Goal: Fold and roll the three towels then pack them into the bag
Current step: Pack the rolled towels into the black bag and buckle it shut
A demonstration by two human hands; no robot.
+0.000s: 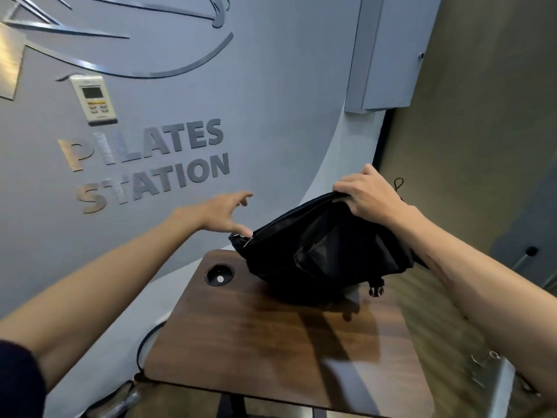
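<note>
**Black bag held open, no towels in sight**

Black fabric is bunched under the right hand [366, 193], whose curled fingers grip the upper rim of the soft black zip-top bag [325, 251] at centre right of the frame, lifting that side so the mouth gapes. The left hand [224, 211], at centre frame, is spread with fingers loose and holds nothing; its fingertips hover just beside the bag's left corner, near the zip end, and whether they touch it I cannot tell.

The bag sits on the far right part of the dark wood-grain counter [271, 342], slumped and limp, its dark lining showing. Nothing pale shows inside, though the interior is too dark to be sure.

No towel appears anywhere, folded or rolled. Judging from this, packing looks either not yet begun or already hidden within.
</note>
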